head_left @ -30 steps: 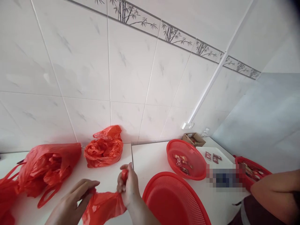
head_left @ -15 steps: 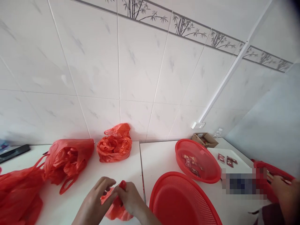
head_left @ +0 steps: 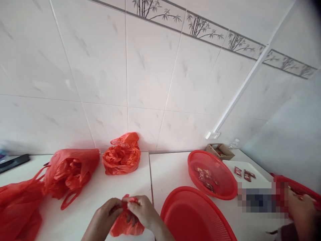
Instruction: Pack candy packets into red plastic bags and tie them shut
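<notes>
Both my hands are closed on one crumpled red plastic bag (head_left: 125, 226) at the bottom middle, just above the white table (head_left: 95, 197). My left hand (head_left: 106, 216) grips its left side with curled fingers. My right hand (head_left: 142, 211) pinches the bag's top edge, fingers pressed together against the left hand's fingers. The bag hangs bunched below both hands.
A knotted red bag (head_left: 122, 155) sits by the tiled wall, and open red bags (head_left: 70, 170) lie left. An empty red basket (head_left: 193, 217) is right of my hands; another basket (head_left: 213, 174) holds small packets. Another person's hand (head_left: 301, 207) reaches from the right by a third basket (head_left: 298, 187).
My two hands came together on the red bag, which is now bunched smaller. The view shifted left. The other person's arm drew back to the right edge.
</notes>
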Action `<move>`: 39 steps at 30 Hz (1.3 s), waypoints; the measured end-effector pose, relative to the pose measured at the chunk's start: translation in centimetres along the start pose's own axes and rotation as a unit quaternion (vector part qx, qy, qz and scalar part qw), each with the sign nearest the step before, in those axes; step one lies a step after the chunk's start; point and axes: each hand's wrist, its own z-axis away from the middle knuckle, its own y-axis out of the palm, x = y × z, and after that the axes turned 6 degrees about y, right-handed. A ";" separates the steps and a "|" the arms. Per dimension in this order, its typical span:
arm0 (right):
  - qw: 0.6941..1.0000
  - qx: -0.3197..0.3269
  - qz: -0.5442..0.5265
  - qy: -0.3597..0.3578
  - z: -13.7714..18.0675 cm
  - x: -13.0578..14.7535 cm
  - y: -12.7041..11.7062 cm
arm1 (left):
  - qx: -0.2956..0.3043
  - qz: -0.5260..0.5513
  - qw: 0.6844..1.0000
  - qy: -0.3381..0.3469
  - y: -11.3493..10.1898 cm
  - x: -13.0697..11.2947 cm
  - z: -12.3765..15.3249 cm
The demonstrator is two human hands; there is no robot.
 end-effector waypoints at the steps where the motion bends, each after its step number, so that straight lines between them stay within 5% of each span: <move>1: 1.000 0.006 0.017 -0.016 0.4 0.3 -0.1 | -0.005 0.002 1.000 -0.008 0.1 0.3 -0.1; 7: 0.992 0.008 0.086 -0.094 1.4 1.2 0.1 | -0.077 0.017 0.995 0.058 0.2 0.3 -0.4; 14: 0.949 -0.200 0.240 -0.035 -1.1 -1.2 -0.2 | -0.001 0.016 1.000 -0.007 0.9 -0.9 0.3; 17: 0.969 -0.154 0.193 -0.021 -1.5 -1.4 -0.1 | -0.008 -0.006 1.000 -0.016 1.2 -0.3 0.4; 21: 0.997 -0.082 -0.005 -0.016 -1.7 -1.6 -0.6 | 0.023 -0.073 0.997 -0.020 0.9 0.4 0.4; 27: 0.955 -0.292 0.020 0.055 -3.3 -4.7 -4.2 | 0.092 -0.193 0.976 -0.044 -2.1 3.3 2.4; 31: 0.943 -0.321 0.059 0.064 -3.4 -6.2 -5.5 | 0.113 -0.234 0.960 -0.106 -3.4 5.7 4.3; 36: 0.942 -0.315 0.112 0.030 -2.7 -6.4 -4.9 | 0.055 -0.203 0.977 -0.044 -0.3 5.4 3.6; 39: 0.947 -0.299 0.118 0.019 -1.8 -6.7 -4.5 | 0.114 -0.201 0.973 0.004 3.3 5.2 2.4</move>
